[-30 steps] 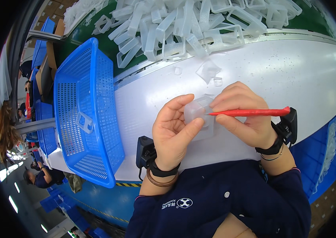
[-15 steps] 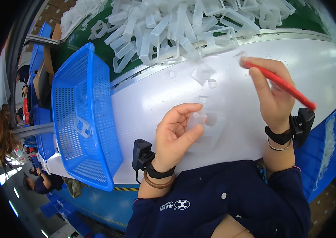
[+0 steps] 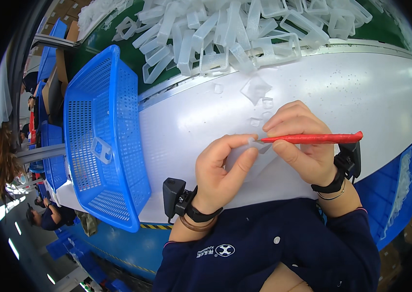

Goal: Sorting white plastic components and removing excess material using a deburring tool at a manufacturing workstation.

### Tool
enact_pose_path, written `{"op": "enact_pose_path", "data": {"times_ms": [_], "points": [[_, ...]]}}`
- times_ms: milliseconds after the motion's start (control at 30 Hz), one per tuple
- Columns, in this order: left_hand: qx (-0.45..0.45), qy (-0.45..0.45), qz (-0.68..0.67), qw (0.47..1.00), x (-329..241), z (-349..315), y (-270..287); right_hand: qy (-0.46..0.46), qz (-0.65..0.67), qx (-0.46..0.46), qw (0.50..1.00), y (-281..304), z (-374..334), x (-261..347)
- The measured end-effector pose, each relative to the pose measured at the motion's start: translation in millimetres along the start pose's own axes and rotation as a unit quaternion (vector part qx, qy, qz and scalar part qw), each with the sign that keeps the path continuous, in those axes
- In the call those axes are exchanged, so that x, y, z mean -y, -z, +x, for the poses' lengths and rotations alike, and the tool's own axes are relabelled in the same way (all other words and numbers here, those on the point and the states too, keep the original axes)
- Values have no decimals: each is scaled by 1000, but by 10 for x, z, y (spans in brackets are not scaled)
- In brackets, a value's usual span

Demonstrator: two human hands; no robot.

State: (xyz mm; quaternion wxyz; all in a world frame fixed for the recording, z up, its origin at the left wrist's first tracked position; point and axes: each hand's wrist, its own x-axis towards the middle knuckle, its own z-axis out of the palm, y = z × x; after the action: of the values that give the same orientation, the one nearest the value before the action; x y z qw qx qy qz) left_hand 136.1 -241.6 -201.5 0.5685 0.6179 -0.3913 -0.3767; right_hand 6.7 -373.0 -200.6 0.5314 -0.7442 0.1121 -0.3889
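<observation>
My left hand (image 3: 221,169) pinches a small translucent plastic part (image 3: 263,148) between thumb and fingers, low over the white table. My right hand (image 3: 308,155) grips a knife with a red handle (image 3: 320,138), held nearly level. Its thin blade points left and meets the plastic part by my left fingertips; whether it has cut in cannot be made out. Much of the part is hidden by my fingers. Just beyond my hands lie a square clear scrap (image 3: 256,89) and several smaller offcuts (image 3: 267,103).
At the left stands a blue perforated basket (image 3: 130,121) with one translucent frame-shaped piece (image 3: 96,149) inside. Across the far side, a heap of translucent plastic frames (image 3: 230,29) lies on a green surface (image 3: 130,63). A blue bin (image 3: 378,190) with clear strips sits at the lower right.
My right hand has come left and down, bringing the knife to the part in my left hand. The handle has swung from slanting to nearly level.
</observation>
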Motion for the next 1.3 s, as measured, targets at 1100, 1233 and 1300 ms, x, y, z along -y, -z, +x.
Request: {"op": "enact_pose_path", "data": {"times_ms": [1100,1233,1300], "points": [[-35,-24,-185,982,-115,39,118,-233,193,-20,953,289,0,-89],[-120,-46,-279,952,-248,112,113,-319,379,152,856,249,14,6],[-98,-76,-306,944,-276,93,133,-309,414,204,832,130,-4,42]]}}
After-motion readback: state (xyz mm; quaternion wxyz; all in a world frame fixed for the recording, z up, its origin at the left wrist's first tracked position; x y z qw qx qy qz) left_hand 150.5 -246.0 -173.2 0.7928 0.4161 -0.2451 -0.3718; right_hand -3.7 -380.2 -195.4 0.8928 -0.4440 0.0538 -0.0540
